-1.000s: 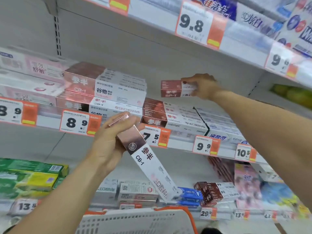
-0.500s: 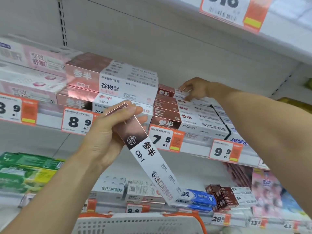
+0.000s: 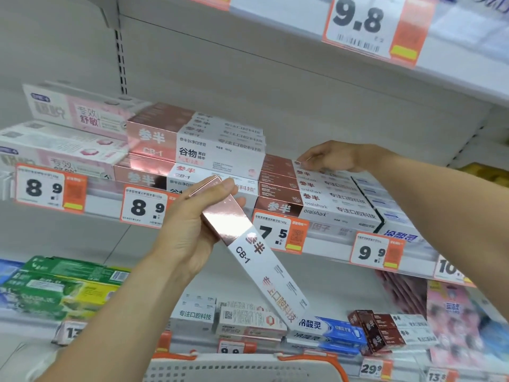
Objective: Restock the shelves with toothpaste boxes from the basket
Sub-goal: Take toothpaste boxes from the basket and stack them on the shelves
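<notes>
right hand: now lower than a second ago, fingers loosely bent on the top brown box. left hand: raised, gripping tilted cb-1 box.

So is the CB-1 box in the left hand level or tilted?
Tilted. The left hand grips the CB-1 box by its rose-gold end, and the white end slants down to the right.

Orange price tags line shelf edges above green boxes.
</notes>
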Demonstrator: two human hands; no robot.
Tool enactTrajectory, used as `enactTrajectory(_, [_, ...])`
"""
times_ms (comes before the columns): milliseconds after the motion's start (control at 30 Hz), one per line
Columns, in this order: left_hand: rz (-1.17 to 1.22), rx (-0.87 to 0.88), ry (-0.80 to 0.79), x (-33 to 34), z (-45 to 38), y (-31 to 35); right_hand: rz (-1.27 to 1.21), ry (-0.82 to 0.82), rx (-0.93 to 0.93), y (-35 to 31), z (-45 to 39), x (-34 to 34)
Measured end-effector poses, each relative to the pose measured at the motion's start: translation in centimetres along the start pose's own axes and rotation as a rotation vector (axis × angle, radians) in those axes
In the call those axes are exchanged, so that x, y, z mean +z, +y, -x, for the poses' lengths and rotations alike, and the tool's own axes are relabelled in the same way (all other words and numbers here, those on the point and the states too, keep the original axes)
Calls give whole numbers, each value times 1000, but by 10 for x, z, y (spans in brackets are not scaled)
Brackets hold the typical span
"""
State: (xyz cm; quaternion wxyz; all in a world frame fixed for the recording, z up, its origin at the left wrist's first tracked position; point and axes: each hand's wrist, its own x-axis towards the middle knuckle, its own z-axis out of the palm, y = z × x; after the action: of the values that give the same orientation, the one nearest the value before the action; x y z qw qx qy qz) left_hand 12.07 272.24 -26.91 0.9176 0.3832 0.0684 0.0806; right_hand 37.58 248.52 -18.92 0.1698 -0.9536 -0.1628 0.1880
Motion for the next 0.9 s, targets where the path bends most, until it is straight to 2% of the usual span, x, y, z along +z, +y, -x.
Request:
enactTrajectory(133, [1,-8,15,1,0,5,-58,378,-215,-30,35,12])
enactTrajectory(167, [2,-2,21,0,-1,6,-72,411,-270,-38,50,15])
enactTrajectory(300, [13,20,52,-2,-3,9,135,320,-323,-59,102,21])
enactTrajectory(433, [81,66,136,0,0,12,10,56,-356,-78,150,51])
enactTrajectory(500, [134,114,165,2,3,15,69,-4,-407,-91,166,81])
enactTrajectory(533, [153,137,158,4,4,16,162,18,-452,-96,170,95])
enactTrajectory(600, [163,177,151,4,6,20,319,179,-565,-104,170,115])
enactTrajectory(700, [175,251,102,-5,5,34,219,355,-671,-114,161,118])
enactTrajectory(767, [64,351,70,-15,4,47,90,405,-722,-121,152,112])
enactTrajectory(800, [-64,399,106,-20,3,52,46,429,-741,-126,147,108])
enactTrajectory(900, [-647,573,315,-42,2,59,35,506,-780,-147,129,92])
